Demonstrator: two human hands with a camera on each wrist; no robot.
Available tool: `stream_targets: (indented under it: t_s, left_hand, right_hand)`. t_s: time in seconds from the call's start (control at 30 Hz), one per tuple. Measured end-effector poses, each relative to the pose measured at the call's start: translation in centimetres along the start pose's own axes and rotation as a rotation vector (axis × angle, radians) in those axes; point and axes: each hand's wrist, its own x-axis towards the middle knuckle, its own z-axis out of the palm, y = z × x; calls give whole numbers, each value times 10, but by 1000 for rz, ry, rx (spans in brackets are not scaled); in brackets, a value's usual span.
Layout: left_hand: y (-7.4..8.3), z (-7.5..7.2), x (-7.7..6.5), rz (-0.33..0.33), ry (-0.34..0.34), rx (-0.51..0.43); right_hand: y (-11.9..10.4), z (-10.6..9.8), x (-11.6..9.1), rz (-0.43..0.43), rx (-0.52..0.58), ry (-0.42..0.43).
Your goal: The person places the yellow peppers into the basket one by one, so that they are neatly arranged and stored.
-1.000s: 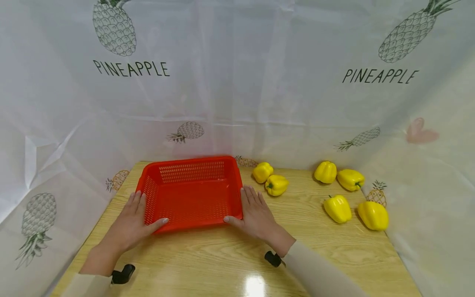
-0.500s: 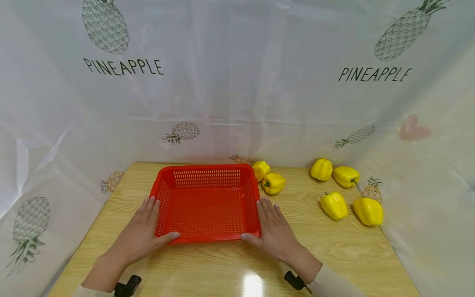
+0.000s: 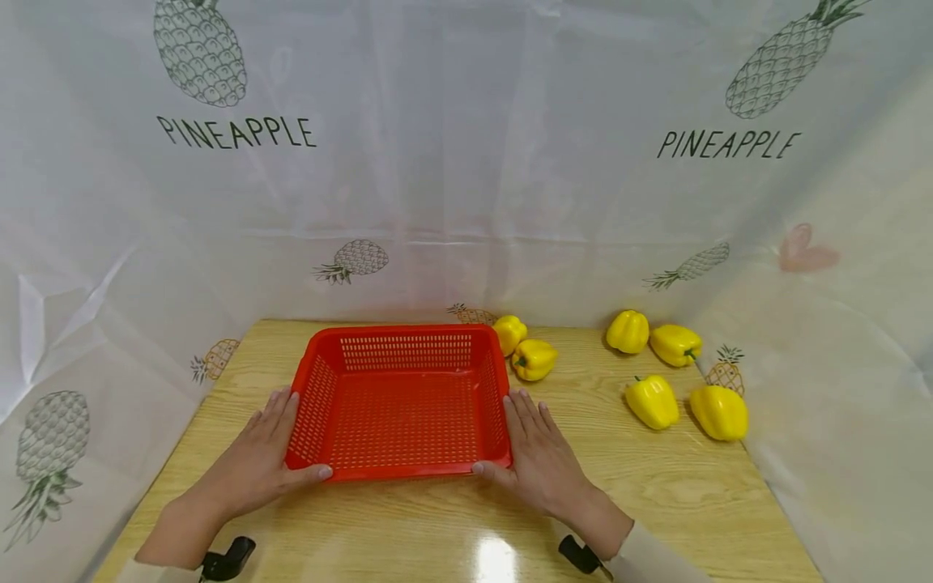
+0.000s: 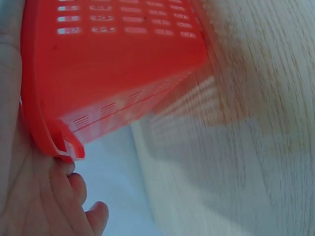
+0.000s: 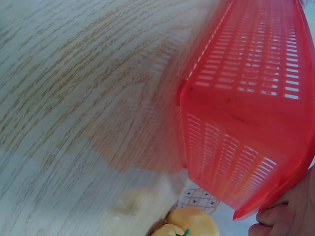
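Note:
A red perforated plastic basket (image 3: 408,421) stands on the wooden table with nothing in it. At its left side lies my left hand (image 3: 251,465), fingers straight along the rim and thumb touching the near left corner. My right hand (image 3: 543,461) rests against the opposite side, its fingers extended and its thumb at the near right corner. Both wrist views show the basket's outer wall (image 4: 123,59) above the wood grain, with fingertips by the rim. Two yellow bell peppers (image 3: 534,359) sit just beyond the basket's right side, one partly hidden by its rim.
Several more yellow bell peppers (image 3: 652,402) lie at the table's right side. White sheets (image 3: 452,162) printed with pineapples hang behind and at both sides. The wooden table (image 3: 408,534) extends in front of the basket.
The basket has shifted right and nearer, together with both hands, and now stays put. In the last half second my left hand has slid slightly left, its thumb drawn back toward the corner.

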Motion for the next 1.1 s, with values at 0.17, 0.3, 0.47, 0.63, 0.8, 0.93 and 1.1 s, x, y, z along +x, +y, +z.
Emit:
stream_targets:
  t_s: [0.17, 0.3, 0.47, 0.63, 0.8, 0.93, 1.1]
  left_hand:
    - [-2, 2, 0, 6, -4, -18]
    - [-2, 2, 0, 8, -5, -13]
    - [-2, 2, 0, -2, -2, -5]
    - [0, 1, 1, 0, -1, 4]
    - [2, 0, 3, 4, -7, 0]
    - [3, 0, 3, 1, -13, 5]
    - [2, 0, 2, 0, -14, 7]
  right_hand:
    - [4, -2, 1, -9, -9, -42]
    - [13, -7, 0, -45, 23, -60]
    - [38, -16, -3, -118, 25, 10]
    - [78, -27, -4, -181, -90, 110]
    - [130, -45, -10, -269, -289, 156]
    - [169, -64, -17, -325, -424, 161]
    - [210, -81, -29, -358, -521, 105]
